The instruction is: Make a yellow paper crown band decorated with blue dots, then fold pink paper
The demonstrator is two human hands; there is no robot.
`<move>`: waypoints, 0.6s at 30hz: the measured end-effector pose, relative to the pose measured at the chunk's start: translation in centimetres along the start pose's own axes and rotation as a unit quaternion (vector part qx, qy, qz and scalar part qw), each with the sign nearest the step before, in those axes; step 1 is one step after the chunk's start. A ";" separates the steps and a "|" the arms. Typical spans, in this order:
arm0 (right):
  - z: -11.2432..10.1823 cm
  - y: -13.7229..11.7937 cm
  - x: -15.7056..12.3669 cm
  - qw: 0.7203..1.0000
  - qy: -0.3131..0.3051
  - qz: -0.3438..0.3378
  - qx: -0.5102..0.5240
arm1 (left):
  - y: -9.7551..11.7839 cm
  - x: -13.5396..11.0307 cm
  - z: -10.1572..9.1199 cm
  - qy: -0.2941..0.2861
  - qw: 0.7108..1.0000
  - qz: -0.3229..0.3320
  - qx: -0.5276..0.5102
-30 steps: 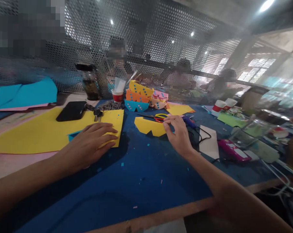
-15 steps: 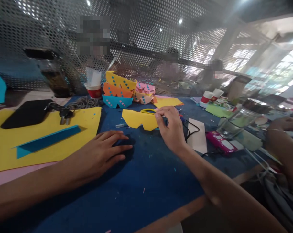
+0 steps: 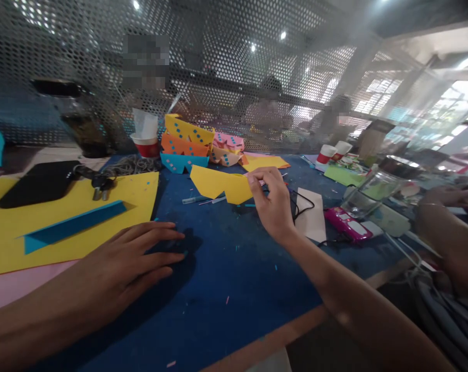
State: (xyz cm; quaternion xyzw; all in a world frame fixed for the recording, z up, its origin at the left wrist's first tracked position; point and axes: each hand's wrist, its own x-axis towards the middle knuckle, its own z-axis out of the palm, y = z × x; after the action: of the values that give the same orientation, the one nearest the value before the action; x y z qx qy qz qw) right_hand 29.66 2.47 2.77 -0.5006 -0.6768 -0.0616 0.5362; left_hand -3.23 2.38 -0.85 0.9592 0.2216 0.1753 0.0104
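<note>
Between the thumb and fingers of my right hand (image 3: 273, 199) is the right end of a yellow paper mask cut-out (image 3: 214, 184), raised a little off the blue table (image 3: 234, 279). The mask has a notch in its lower edge. My left hand (image 3: 141, 256) hovers low over the table with its fingers stretched out and nothing in them. Left of it, a folded blue paper strip (image 3: 75, 226) rests on a yellow sheet (image 3: 9, 227). Behind the held mask stand several dotted paper masks, among them a blue one (image 3: 183, 163) and an orange one (image 3: 184, 145).
A black phone (image 3: 40, 182) and keys (image 3: 101, 185) lie on the yellow sheet. Red-and-white paper cups (image 3: 146, 146), a glass jar (image 3: 369, 188) and a magenta device (image 3: 348, 225) stand around. Another person's arm (image 3: 447, 217) is at the right. A perforated metal screen (image 3: 226, 67) closes the back.
My right hand has lifted the yellow mask slightly, showing a pen and strips beneath it. My left hand has drawn back to the left. The view has shifted a little.
</note>
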 end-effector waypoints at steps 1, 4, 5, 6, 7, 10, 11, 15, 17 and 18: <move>0.0 0.0 0.0 1.000 -0.005 -0.001 0.003 | 0.1 -0.5 -0.2 0.002 1.000 -0.007 -0.012; 0.1 -0.2 -0.2 1.000 -0.019 -0.010 0.013 | 0.3 -1.7 -1.2 0.018 0.998 -0.033 -0.048; 0.2 -0.3 -0.3 0.999 -0.022 -0.015 0.018 | 0.4 -2.0 -1.6 0.030 0.997 -0.051 -0.053; 0.2 -0.3 -0.4 0.999 -0.026 -0.020 0.024 | 0.4 -2.3 -2.0 0.044 0.995 -0.075 -0.053; 0.3 -0.4 -0.5 0.999 -0.031 -0.026 0.029 | 0.5 -2.5 -2.3 0.060 0.992 -0.099 -0.050; 0.5 -0.8 -0.8 0.997 -0.052 -0.038 0.036 | 0.5 -2.9 -2.9 0.100 0.983 -0.151 -0.034; 0.6 -0.9 -1.0 0.997 -0.059 -0.042 0.038 | 0.6 -2.9 -3.0 0.109 0.981 -0.157 -0.029; 1.2 -1.4 -1.6 0.994 -0.082 -0.055 0.038 | 0.6 -3.0 -2.8 0.113 0.982 -0.149 -0.026; 1.5 -1.5 -1.8 0.994 -0.091 -0.057 0.038 | 0.7 -3.2 -2.6 0.102 0.988 -0.110 -0.033; 1.7 -1.5 -1.9 0.993 -0.094 -0.058 0.039 | 0.8 -3.3 -2.5 0.091 0.991 -0.089 -0.036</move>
State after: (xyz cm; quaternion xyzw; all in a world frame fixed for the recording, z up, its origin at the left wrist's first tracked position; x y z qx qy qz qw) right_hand 27.32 1.63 1.24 -0.4431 -0.7539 -0.0191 0.4847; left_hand -6.56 0.12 0.45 0.9145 0.3001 0.2682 0.0398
